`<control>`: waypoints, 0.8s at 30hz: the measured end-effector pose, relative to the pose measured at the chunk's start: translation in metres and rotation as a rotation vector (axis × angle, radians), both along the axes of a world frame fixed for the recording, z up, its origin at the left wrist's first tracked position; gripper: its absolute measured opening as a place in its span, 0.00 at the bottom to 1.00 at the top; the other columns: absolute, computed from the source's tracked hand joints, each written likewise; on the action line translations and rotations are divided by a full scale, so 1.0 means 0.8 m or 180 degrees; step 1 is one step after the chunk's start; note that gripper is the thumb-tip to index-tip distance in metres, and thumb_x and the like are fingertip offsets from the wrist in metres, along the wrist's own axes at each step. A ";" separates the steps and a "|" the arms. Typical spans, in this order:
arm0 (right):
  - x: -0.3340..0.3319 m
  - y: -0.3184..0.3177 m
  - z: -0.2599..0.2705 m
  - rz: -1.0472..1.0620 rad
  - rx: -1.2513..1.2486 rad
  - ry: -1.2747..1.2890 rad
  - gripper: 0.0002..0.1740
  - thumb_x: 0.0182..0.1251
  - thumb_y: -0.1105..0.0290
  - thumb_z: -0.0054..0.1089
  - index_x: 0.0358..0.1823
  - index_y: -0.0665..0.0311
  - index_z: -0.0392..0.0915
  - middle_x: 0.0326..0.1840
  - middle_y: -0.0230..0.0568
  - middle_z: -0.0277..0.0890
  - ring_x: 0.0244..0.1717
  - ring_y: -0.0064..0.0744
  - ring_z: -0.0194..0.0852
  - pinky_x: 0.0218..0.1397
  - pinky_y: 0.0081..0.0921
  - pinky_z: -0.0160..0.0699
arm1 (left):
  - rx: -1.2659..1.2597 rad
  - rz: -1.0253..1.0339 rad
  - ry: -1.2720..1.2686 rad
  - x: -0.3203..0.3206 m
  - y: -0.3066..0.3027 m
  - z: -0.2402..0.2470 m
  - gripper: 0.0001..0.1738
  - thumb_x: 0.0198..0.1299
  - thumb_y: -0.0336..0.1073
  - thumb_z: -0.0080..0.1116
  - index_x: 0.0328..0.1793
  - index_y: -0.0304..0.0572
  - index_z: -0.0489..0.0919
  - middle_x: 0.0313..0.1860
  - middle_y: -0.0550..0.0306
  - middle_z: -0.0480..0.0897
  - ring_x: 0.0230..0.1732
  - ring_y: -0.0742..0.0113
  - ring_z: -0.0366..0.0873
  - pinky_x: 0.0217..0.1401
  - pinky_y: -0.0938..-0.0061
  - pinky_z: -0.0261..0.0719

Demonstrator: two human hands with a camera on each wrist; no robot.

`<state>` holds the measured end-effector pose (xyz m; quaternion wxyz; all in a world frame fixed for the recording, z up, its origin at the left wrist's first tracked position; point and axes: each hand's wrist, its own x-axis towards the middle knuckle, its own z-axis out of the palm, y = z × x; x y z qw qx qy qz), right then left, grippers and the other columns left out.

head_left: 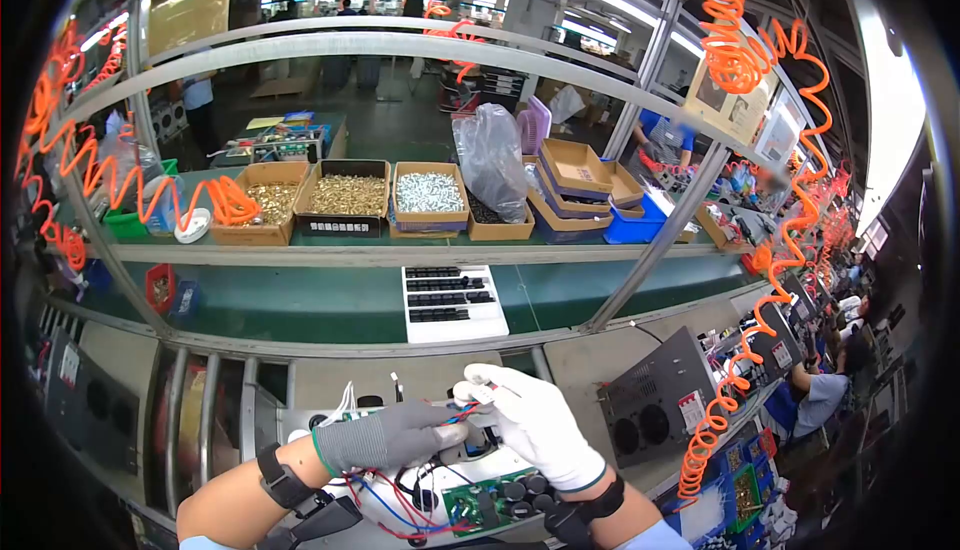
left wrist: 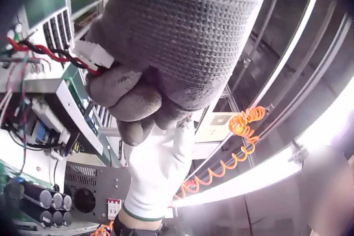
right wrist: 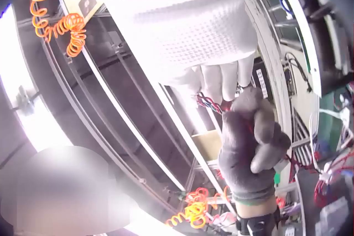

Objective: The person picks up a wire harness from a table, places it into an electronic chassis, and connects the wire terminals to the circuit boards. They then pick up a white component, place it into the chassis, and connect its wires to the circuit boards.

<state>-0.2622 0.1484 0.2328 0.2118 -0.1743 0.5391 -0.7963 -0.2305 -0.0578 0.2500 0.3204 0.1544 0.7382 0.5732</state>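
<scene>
My left hand [head_left: 395, 434], in a grey glove, grips twisted wires [left wrist: 47, 52] with its fingers curled. A white plug connector [left wrist: 95, 53] shows beside its thumb side in the left wrist view. My right hand [head_left: 545, 432], in a white glove, meets the left fingertips and pinches the twisted red and blue wires [right wrist: 209, 103]; its fingertips partly hide them. Both hands are above an open metal chassis with a green circuit board [head_left: 465, 506], black cylindrical capacitors [head_left: 527, 495] and loose red and blue wires [head_left: 400, 512].
Ahead, a white foam tray [head_left: 457, 330] of black parts lies on the green conveyor. Boxes of brass screws [head_left: 345, 193] and silver screws [head_left: 428, 193] line the shelf behind it. A grey fan-vented case [head_left: 655, 410] stands at right; orange coiled hoses [head_left: 735, 40] hang around.
</scene>
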 end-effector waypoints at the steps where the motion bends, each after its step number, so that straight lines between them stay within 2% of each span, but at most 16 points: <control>1: 0.011 0.007 -0.007 0.0110 -0.0355 -0.0035 0.24 0.72 0.68 0.54 0.63 0.79 0.68 0.53 0.46 0.76 0.58 0.34 0.72 0.59 0.30 0.72 | -0.0006 0.0048 -0.0069 0.013 0.010 -0.003 0.23 0.74 0.49 0.43 0.63 0.43 0.77 0.31 0.63 0.79 0.30 0.77 0.72 0.35 0.77 0.74; 2: 0.009 0.022 -0.025 -0.0176 0.1273 0.1800 0.23 0.73 0.66 0.51 0.61 0.76 0.68 0.48 0.41 0.74 0.55 0.31 0.71 0.57 0.31 0.71 | 0.0114 0.0040 -0.0126 0.027 0.016 -0.002 0.22 0.74 0.48 0.43 0.64 0.45 0.76 0.33 0.62 0.79 0.30 0.78 0.71 0.37 0.77 0.74; 3: 0.023 0.030 -0.017 -0.0110 0.1257 0.1773 0.23 0.73 0.66 0.51 0.61 0.76 0.68 0.48 0.41 0.74 0.55 0.31 0.71 0.57 0.31 0.71 | 0.0179 0.0076 -0.0119 0.039 0.022 -0.004 0.21 0.73 0.47 0.44 0.64 0.46 0.76 0.38 0.55 0.82 0.35 0.68 0.77 0.44 0.72 0.77; 5: 0.047 0.038 0.012 -0.0252 -0.1065 -0.0700 0.12 0.74 0.71 0.45 0.53 0.67 0.72 0.40 0.37 0.75 0.38 0.29 0.75 0.50 0.25 0.76 | -0.0106 0.0588 0.2002 0.067 0.036 -0.027 0.20 0.72 0.44 0.46 0.63 0.45 0.75 0.43 0.47 0.83 0.42 0.53 0.81 0.48 0.65 0.78; 6: 0.042 0.059 0.017 -0.0896 0.0777 0.0685 0.14 0.74 0.66 0.48 0.54 0.66 0.70 0.35 0.33 0.69 0.33 0.26 0.69 0.43 0.23 0.75 | -0.0088 0.0817 0.1789 0.081 0.038 -0.008 0.18 0.71 0.43 0.48 0.61 0.45 0.76 0.47 0.42 0.82 0.48 0.44 0.80 0.53 0.60 0.77; 7: 0.051 0.074 0.044 -0.0378 -0.1377 -0.0934 0.16 0.73 0.65 0.49 0.55 0.68 0.70 0.33 0.30 0.69 0.33 0.22 0.69 0.39 0.22 0.74 | -0.0240 0.1230 0.1955 0.095 0.041 -0.001 0.17 0.71 0.41 0.49 0.59 0.43 0.76 0.46 0.43 0.82 0.46 0.48 0.81 0.52 0.64 0.78; 9: 0.049 0.107 0.050 0.0228 -0.0582 0.0197 0.16 0.72 0.65 0.53 0.53 0.70 0.72 0.32 0.32 0.73 0.33 0.21 0.70 0.39 0.21 0.75 | -0.0407 0.1855 0.1353 0.110 0.037 0.012 0.17 0.71 0.38 0.48 0.59 0.36 0.76 0.42 0.47 0.82 0.45 0.55 0.81 0.51 0.70 0.77; 10: 0.065 0.105 0.070 0.0123 0.0995 0.0677 0.14 0.72 0.66 0.53 0.48 0.70 0.77 0.33 0.34 0.77 0.32 0.21 0.72 0.38 0.20 0.75 | -0.0570 0.1894 0.2136 0.131 0.041 0.035 0.15 0.69 0.34 0.51 0.58 0.37 0.77 0.43 0.47 0.82 0.46 0.57 0.82 0.49 0.71 0.78; 11: 0.079 0.085 0.081 0.0382 0.1703 0.1060 0.13 0.72 0.65 0.54 0.43 0.69 0.79 0.34 0.36 0.80 0.33 0.20 0.75 0.39 0.20 0.74 | -0.0525 0.1992 0.2504 0.138 0.053 0.025 0.14 0.64 0.31 0.56 0.55 0.38 0.78 0.44 0.47 0.83 0.46 0.56 0.83 0.46 0.70 0.80; 13: 0.087 0.054 0.078 0.1232 0.2138 0.1967 0.11 0.70 0.67 0.55 0.44 0.68 0.79 0.32 0.37 0.79 0.33 0.21 0.76 0.39 0.21 0.74 | -0.0508 0.1643 0.2565 0.158 0.065 0.018 0.16 0.60 0.30 0.61 0.55 0.40 0.78 0.45 0.48 0.83 0.45 0.54 0.84 0.44 0.69 0.81; 14: 0.093 0.043 0.079 0.1358 0.2476 0.0553 0.11 0.67 0.67 0.58 0.43 0.67 0.79 0.31 0.38 0.79 0.32 0.26 0.77 0.39 0.22 0.74 | -0.0737 0.1661 0.2266 0.164 0.066 0.017 0.18 0.57 0.30 0.64 0.54 0.41 0.78 0.45 0.49 0.83 0.43 0.53 0.84 0.43 0.69 0.82; 15: 0.094 0.036 0.078 0.1399 0.2511 0.0578 0.11 0.67 0.67 0.58 0.43 0.67 0.79 0.31 0.38 0.79 0.32 0.26 0.77 0.39 0.22 0.74 | -0.0717 0.1719 0.2267 0.168 0.058 0.016 0.18 0.57 0.30 0.64 0.54 0.41 0.78 0.45 0.49 0.83 0.43 0.53 0.84 0.43 0.69 0.82; 17: 0.093 0.018 0.075 0.1416 0.2561 0.1736 0.10 0.65 0.67 0.59 0.41 0.67 0.79 0.29 0.40 0.77 0.30 0.31 0.75 0.38 0.24 0.73 | -0.0664 0.1710 0.1944 0.172 0.037 0.010 0.18 0.56 0.31 0.64 0.54 0.42 0.78 0.41 0.49 0.84 0.41 0.54 0.85 0.42 0.70 0.81; 19: 0.084 -0.006 0.093 0.1722 0.2875 0.1920 0.11 0.63 0.66 0.61 0.42 0.66 0.81 0.31 0.40 0.79 0.32 0.30 0.77 0.39 0.24 0.75 | -0.0470 0.1811 0.2181 0.176 0.017 0.001 0.19 0.57 0.31 0.64 0.55 0.42 0.78 0.37 0.49 0.84 0.39 0.54 0.85 0.41 0.71 0.81; 21: 0.064 -0.023 0.086 0.1254 0.2437 0.2247 0.09 0.60 0.72 0.60 0.40 0.67 0.83 0.32 0.37 0.81 0.32 0.21 0.76 0.37 0.19 0.76 | -0.0813 0.2218 0.2606 0.176 -0.018 0.006 0.18 0.59 0.32 0.61 0.56 0.42 0.78 0.37 0.49 0.85 0.38 0.55 0.85 0.40 0.71 0.80; 24: 0.006 -0.049 0.067 0.0710 0.3002 0.2492 0.13 0.62 0.70 0.56 0.45 0.66 0.83 0.38 0.42 0.83 0.39 0.26 0.79 0.46 0.24 0.78 | -0.0698 0.2989 0.2186 0.189 -0.095 0.015 0.18 0.57 0.28 0.57 0.55 0.36 0.78 0.37 0.47 0.84 0.39 0.54 0.85 0.41 0.70 0.80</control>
